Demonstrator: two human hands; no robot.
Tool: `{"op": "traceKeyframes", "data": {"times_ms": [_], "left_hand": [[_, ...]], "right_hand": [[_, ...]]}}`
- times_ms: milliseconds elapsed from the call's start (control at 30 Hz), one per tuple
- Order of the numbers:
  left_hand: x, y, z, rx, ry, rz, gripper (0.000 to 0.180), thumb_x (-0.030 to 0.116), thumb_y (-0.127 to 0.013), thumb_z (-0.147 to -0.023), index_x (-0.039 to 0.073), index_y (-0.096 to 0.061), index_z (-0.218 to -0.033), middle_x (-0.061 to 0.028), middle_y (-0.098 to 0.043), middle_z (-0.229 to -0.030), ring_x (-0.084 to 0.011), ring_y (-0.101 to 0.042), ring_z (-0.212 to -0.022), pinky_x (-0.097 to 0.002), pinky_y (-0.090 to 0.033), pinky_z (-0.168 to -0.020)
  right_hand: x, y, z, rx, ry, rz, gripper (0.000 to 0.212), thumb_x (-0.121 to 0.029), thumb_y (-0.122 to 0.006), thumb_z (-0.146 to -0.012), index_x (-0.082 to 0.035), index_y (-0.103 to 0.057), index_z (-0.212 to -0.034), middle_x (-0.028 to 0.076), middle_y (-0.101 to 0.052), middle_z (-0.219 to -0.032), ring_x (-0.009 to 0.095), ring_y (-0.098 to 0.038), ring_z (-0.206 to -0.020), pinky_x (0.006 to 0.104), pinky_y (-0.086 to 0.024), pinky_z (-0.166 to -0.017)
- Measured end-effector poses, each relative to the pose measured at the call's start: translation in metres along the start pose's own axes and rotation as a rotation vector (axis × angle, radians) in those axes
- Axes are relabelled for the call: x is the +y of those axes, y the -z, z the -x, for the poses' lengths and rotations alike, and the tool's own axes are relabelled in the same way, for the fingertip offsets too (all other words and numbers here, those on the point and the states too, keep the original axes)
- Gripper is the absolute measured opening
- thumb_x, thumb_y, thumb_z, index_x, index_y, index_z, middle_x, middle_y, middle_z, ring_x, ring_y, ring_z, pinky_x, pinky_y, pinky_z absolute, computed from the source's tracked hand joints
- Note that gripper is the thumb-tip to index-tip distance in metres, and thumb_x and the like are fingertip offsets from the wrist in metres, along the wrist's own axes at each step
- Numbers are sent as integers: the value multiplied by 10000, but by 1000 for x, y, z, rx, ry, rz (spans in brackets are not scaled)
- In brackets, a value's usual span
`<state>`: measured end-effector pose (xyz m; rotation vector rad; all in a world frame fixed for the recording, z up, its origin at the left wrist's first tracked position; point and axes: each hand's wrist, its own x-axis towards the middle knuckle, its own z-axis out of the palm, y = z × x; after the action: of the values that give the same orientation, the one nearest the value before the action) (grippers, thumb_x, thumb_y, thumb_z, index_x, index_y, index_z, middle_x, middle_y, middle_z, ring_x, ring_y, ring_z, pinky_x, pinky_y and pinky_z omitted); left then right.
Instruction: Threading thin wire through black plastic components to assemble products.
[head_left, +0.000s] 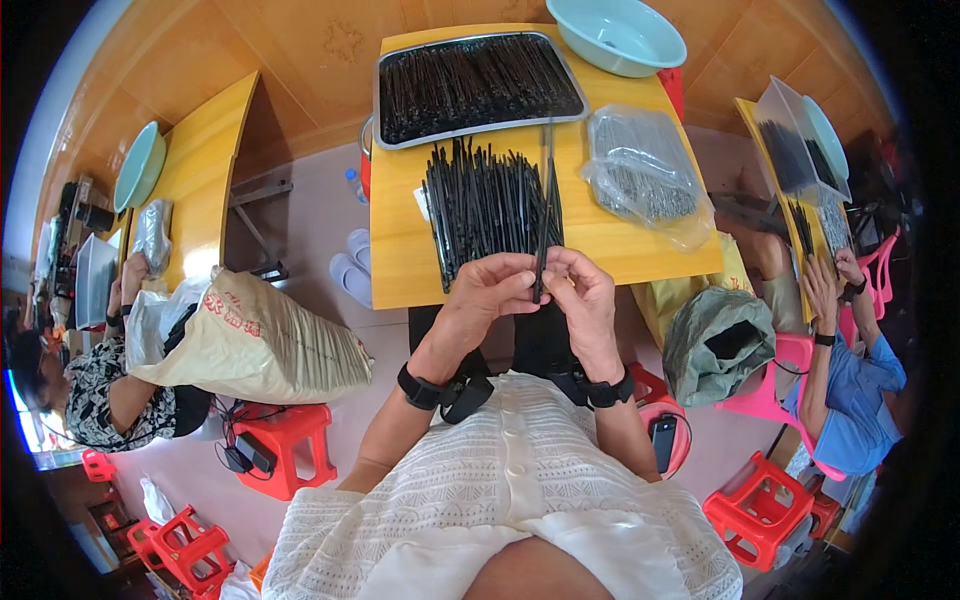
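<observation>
My left hand [493, 290] and my right hand [583, 297] meet at the near edge of the yellow table [605, 252]. Between their fingertips, both pinch the lower end of a few thin black rods [548, 205], which stand nearly upright and point away from me. Just beyond my left hand lies a loose pile of similar black rods [482, 208]. Further back, a metal tray [480, 133] is filled with many more dark rods. To the right of the pile sits a clear plastic bag [643, 165] of small grey metal pieces, apart from my hands.
A light blue basin [617, 38] stands at the table's far right corner. Beside the table on the right is a dark green sack [718, 345]; a beige sack [265, 345] is at left. Co-workers sit at both sides. Red stools [760, 510] stand on the floor.
</observation>
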<state>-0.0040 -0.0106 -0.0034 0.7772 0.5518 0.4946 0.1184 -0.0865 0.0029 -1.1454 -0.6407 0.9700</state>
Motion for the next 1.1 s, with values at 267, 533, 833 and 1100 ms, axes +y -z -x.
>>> {"op": "traceKeyframes", "data": {"times_ms": [267, 533, 833, 1100], "left_hand": [[-3, 5, -1, -27, -51, -106, 197, 70, -612, -803, 25, -587, -994, -33, -618, -895, -101, -591, -747, -208, -495, -621], [-5, -1, 1, 54, -168, -252, 162, 56, -595, -808, 11, -560, -959, -25, -604, -849, -84, -568, -767, -207, -469, -643], [2, 9, -2, 51, -174, -369, 153, 11, -615, -771, 19, -555, -911, -43, -610, -824, -127, -602, -723, -243, -503, -665], [7, 18, 5, 102, -160, -292, 176, 16, -626, -762, 14, -561, -926, -47, -608, -804, -129, -609, -726, -246, -510, -665]], "right_hand": [[-5, -4, -2, 44, 94, 136, 145, 37, -551, -780, 27, -588, -919, -9, -471, -732, 67, -454, -618, 176, -412, -558], [0, -9, -12, 117, 73, 4, 77, 8, -600, -784, 23, -572, -854, 8, -587, -709, 46, -536, -618, 181, -432, -563], [11, -9, -11, 147, 165, 81, 55, -5, -581, -803, 16, -572, -853, 4, -585, -696, 32, -521, -601, 178, -429, -525], [-18, 81, -54, 365, 321, 714, 138, -104, -584, -779, 7, -624, -848, 106, -640, -769, 195, -608, -653, 280, -457, -575]]}}
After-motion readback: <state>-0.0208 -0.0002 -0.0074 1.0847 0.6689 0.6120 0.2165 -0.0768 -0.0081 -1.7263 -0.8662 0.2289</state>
